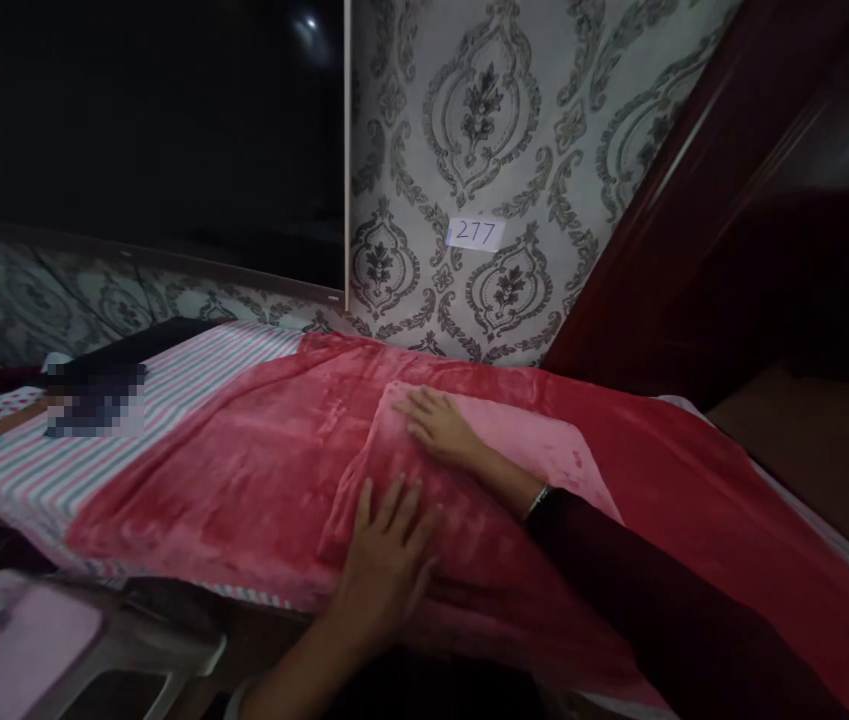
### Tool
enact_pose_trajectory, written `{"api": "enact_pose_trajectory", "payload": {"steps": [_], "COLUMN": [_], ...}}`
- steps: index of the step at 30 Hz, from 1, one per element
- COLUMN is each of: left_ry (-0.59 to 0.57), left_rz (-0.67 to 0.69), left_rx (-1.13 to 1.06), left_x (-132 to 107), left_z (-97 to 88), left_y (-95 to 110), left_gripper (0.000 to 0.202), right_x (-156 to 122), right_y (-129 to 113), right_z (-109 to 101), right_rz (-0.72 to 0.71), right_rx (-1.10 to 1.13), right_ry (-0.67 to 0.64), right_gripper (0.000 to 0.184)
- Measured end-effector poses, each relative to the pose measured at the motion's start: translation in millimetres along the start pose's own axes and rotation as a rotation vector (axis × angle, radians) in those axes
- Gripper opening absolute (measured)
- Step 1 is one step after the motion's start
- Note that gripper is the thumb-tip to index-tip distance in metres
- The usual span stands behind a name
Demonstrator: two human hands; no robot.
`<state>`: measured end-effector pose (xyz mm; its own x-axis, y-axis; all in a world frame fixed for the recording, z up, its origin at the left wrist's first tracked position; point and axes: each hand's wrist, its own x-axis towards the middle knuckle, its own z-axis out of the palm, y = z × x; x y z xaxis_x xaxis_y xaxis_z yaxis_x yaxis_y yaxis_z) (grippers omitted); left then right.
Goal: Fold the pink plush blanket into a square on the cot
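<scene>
A red and pink plush blanket (214, 480) is spread over a long flat surface. Part of it, or a second piece like it, lies folded (536, 450) on top in the middle. My left hand (386, 555) rests on the near left part of the folded layer, fingers spread and pointing away from me. Farther back, my right hand (439, 425) lies flat near the fold's far left corner, with a bracelet at its wrist. Neither hand has anything in its grasp.
A striped cloth (191, 385) shows at the left, near another person's arm (4, 420). A large dark screen (146, 130) hangs above. A label reading 277 (476, 234) is on the patterned wall. A plastic chair (116, 640) stands front left; dark glossy wood (664, 190) rises right.
</scene>
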<state>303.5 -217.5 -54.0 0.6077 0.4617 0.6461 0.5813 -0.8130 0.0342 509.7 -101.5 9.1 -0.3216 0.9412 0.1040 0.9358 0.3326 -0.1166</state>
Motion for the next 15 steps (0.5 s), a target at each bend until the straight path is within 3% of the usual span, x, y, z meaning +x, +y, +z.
{"api": "enact_pose_trajectory", "payload": {"steps": [2, 4, 11, 15], "left_ry": [0.036, 0.061, 0.05, -0.007], "left_rz": [-0.056, -0.077, -0.097, -0.103], "left_rx": [0.047, 0.058, 0.019, 0.044], "left_x": [-7, -13, -22, -24], "left_z": [5.1, 13.2, 23.1, 21.9], "left_y": [-6, -7, -4, -6], "left_gripper": [0.055, 0.061, 0.061, 0.068], "right_x": [1, 10, 76, 94], "right_y": [-17, -22, 18, 30], "right_z": [7, 14, 27, 29], "right_rz": [-0.123, -0.14, -0.013, 0.083], "right_rx": [0.003, 0.0, 0.115, 0.224], "right_ry": [-0.039, -0.059, -0.158, -0.196], "right_gripper": [0.055, 0.057, 0.057, 0.056]}}
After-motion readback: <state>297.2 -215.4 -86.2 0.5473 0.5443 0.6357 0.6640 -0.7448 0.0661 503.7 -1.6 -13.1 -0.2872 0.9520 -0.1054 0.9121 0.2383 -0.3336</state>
